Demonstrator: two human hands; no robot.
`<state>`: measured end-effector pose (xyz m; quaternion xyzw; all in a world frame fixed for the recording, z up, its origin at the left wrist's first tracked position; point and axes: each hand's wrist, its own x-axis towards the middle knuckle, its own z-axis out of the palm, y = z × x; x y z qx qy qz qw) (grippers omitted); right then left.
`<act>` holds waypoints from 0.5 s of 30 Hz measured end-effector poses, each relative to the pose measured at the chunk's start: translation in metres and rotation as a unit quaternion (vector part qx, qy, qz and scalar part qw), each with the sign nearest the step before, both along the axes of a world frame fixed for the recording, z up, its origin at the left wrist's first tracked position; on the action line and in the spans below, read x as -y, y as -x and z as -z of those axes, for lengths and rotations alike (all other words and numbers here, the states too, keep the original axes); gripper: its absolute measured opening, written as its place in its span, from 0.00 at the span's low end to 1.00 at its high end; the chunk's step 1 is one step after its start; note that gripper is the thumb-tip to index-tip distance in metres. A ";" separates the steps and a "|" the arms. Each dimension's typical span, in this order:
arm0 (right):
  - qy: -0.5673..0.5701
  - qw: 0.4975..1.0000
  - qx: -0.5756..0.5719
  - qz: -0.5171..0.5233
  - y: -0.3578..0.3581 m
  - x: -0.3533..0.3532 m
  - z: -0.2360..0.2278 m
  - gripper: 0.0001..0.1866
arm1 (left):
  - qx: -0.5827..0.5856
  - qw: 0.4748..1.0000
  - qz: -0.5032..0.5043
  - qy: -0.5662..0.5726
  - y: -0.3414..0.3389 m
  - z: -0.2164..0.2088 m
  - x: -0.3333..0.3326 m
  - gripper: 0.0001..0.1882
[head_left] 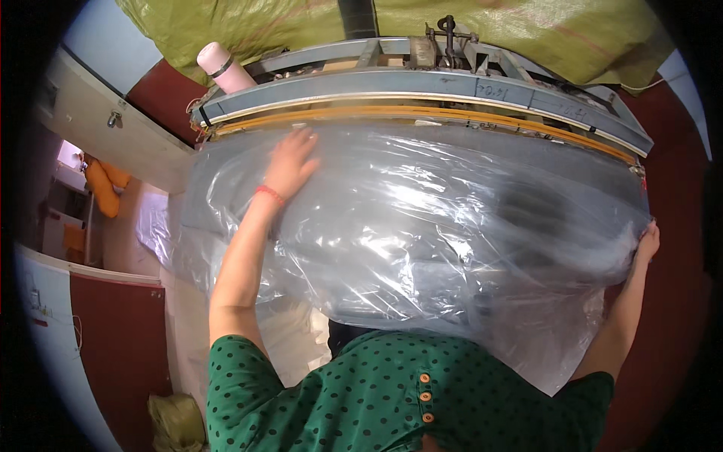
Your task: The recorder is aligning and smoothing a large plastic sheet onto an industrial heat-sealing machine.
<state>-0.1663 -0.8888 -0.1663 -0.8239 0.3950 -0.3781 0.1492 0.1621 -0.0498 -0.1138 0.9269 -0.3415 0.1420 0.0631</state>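
A wide sheet of clear plastic film [376, 233] lies wrinkled over the grey worktop in front of me and hangs down past its near edge. My left hand [292, 162], with a red band at the wrist, rests flat on the film near the far side, fingers stretched out and slightly blurred. Far to the right, my right hand [649, 239] is closed on the film's edge by the corner of the worktop, where the plastic bunches up. Just beyond my left hand runs an orange strip [361, 111] along the machine.
Behind the film stands a grey metal frame [452, 84] with a clamp-like fitting [446, 34]. A pink bottle [224, 66] leans at its left end. Yellow-green woven sheeting [520, 34] covers the back. An open door [113, 120] is at left; a yellowish sack [175, 422] lies lower left.
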 end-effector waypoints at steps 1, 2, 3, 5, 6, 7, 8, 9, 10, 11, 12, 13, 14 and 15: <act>-0.119 0.986 0.104 -0.045 0.011 0.006 0.000 0.18 | 0.024 1.000 0.001 -0.008 -0.004 -0.001 0.004 0.25; -0.246 0.946 0.205 -0.057 0.021 0.009 -0.003 0.17 | 0.045 0.999 0.019 0.011 -0.006 -0.003 0.008 0.25; -0.232 0.947 0.206 -0.087 0.033 0.007 -0.007 0.17 | 0.038 0.998 -0.026 0.029 -0.008 -0.004 0.013 0.21; -0.245 0.920 0.289 -0.103 0.057 -0.005 -0.021 0.16 | 0.032 0.996 -0.070 0.049 -0.009 -0.004 0.024 0.17; -0.254 0.909 0.312 -0.108 0.067 -0.013 -0.029 0.17 | 0.043 0.991 -0.095 0.081 -0.008 -0.004 0.029 0.13; -0.251 0.910 0.317 -0.091 0.075 -0.021 -0.037 0.17 | 0.063 0.984 -0.109 0.122 -0.007 -0.002 0.033 0.10; -0.251 0.909 0.320 -0.086 0.082 -0.029 -0.043 0.17 | 0.054 0.985 -0.117 0.116 -0.006 -0.001 0.037 0.10; -0.247 0.910 0.321 -0.085 0.088 -0.036 -0.048 0.17 | 0.094 0.974 -0.123 0.163 -0.005 0.000 0.040 0.09; -0.243 0.911 0.323 -0.078 0.090 -0.041 -0.052 0.17 | 0.142 0.961 -0.112 0.209 -0.004 0.000 0.042 0.08; -0.246 0.910 0.325 -0.076 0.090 -0.044 -0.055 0.17 | 0.131 0.960 -0.126 0.211 -0.005 -0.001 0.042 0.08; -0.240 0.910 0.332 -0.069 0.086 -0.045 -0.056 0.18 | 0.091 0.973 -0.119 0.177 -0.006 -0.002 0.043 0.08; -0.236 0.910 0.335 -0.070 0.080 -0.044 -0.058 0.18 | 0.042 0.980 -0.133 0.140 -0.007 -0.004 0.041 0.07; -0.242 0.911 0.332 -0.045 0.071 -0.042 -0.061 0.18 | 0.049 0.984 -0.115 0.126 -0.009 -0.007 0.039 0.06; -0.263 0.907 0.330 0.001 0.061 -0.039 -0.064 0.18 | 0.030 0.982 -0.102 0.158 -0.012 -0.009 0.036 0.05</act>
